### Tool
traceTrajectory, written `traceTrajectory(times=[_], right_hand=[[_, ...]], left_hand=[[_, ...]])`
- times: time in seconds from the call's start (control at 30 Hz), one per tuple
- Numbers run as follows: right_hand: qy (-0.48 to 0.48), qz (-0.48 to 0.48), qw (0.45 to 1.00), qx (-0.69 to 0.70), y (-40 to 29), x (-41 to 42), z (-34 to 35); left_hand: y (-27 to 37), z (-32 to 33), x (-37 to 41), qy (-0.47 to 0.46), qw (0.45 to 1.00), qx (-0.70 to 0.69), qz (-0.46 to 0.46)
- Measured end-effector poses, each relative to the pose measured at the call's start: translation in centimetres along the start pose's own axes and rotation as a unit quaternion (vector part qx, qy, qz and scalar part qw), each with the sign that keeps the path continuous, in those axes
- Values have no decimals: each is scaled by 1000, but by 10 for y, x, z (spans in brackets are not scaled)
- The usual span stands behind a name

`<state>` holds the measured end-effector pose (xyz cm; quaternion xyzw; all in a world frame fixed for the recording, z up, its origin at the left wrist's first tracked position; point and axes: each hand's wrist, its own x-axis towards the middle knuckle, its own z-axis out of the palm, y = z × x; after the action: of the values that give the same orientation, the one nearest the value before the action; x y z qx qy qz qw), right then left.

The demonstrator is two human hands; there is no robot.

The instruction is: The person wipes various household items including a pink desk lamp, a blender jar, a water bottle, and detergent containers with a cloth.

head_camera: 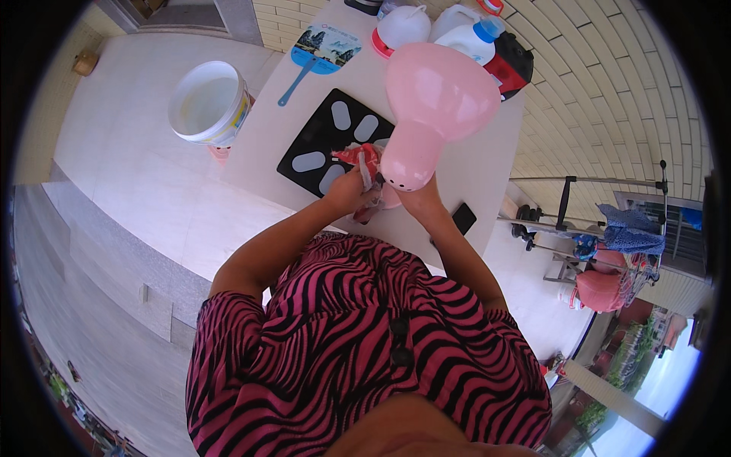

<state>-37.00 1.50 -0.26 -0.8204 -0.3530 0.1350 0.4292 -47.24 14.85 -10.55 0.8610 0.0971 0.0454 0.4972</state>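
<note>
My right hand [422, 197] grips the lower end of a large, glossy pink bulbous object [440, 85], which has a wide rounded top, a narrower body and a few black dots near its lower edge. My left hand [346, 191] clasps a crumpled red-and-white cloth or wrapper [365, 157] close against the pink object's left side. Part of that crumpled piece hangs below the fingers. Under both hands lies a black square panel with grey oval pads [311, 134], partly covered by them, on a pale table [474, 165]. Some of my right fingers are hidden behind the pink object.
A black phone [464, 218] lies right of my right forearm. Farther back are a plastic hand fan [325, 48], a white-and-red container [402, 28], a blue-capped jug [468, 43] and a red-and-black box [511, 65]. A white bucket [208, 103] stands left; a metal rack [571, 200] stands right.
</note>
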Motion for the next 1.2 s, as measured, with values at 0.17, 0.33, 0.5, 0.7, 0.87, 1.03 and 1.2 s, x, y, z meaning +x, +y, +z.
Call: traceTrajectory(times=[0.17, 0.33, 0.5, 0.7, 0.87, 1.03, 1.2], right_hand=[[-61, -6, 997, -44, -11, 4, -18], [-40, 12, 999, 4, -19, 1, -16], [-19, 7, 1000, 12, -17, -2, -20], [-25, 1, 1000, 8, 1, 0, -19], [54, -43, 995, 78, 40, -8, 16], [93, 2, 944, 317, 29, -15, -4], [104, 28, 923, 370, 2, -39, -32]], left_hand=[[-12, -36, 2, 151, 950, -261, -78], [-12, -28, 13, -81, 981, 165, -55], [-20, -9, 10, -139, 964, 224, -25], [-2, -1, 5, -99, 973, 197, -61], [1, 21, 5, -51, 989, 124, -67], [-21, -5, 3, -39, 986, -142, -74], [109, -101, -30, 104, 925, -356, -85]])
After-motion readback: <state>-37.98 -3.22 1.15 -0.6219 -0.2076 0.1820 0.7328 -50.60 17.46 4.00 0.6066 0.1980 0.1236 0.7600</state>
